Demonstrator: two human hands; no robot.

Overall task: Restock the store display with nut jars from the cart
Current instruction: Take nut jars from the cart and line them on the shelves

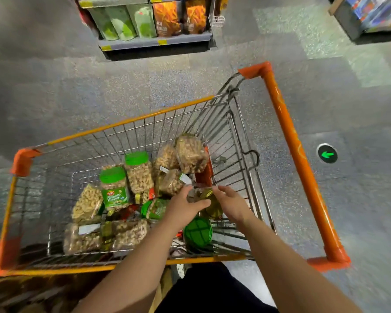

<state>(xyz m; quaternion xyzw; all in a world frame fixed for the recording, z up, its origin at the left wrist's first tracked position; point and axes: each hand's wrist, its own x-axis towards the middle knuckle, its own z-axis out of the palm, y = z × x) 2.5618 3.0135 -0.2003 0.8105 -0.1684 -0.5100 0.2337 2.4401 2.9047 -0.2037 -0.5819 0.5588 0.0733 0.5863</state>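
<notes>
An orange-rimmed wire cart stands in front of me, holding several clear nut jars with green lids. Both my arms reach into its right side. My left hand and my right hand meet around a small jar with a gold lid. The left hand's fingers curl round its near side, and the right hand's fingers touch its right side. Below my hands a jar lies with its round green lid facing up. Much of the gold-lidded jar is hidden by my hands.
The cart's orange push handle runs along the right. A low shelf with green and orange snack bags stands ahead across the speckled floor. A green arrow floor marker lies at right. Another display sits at top right.
</notes>
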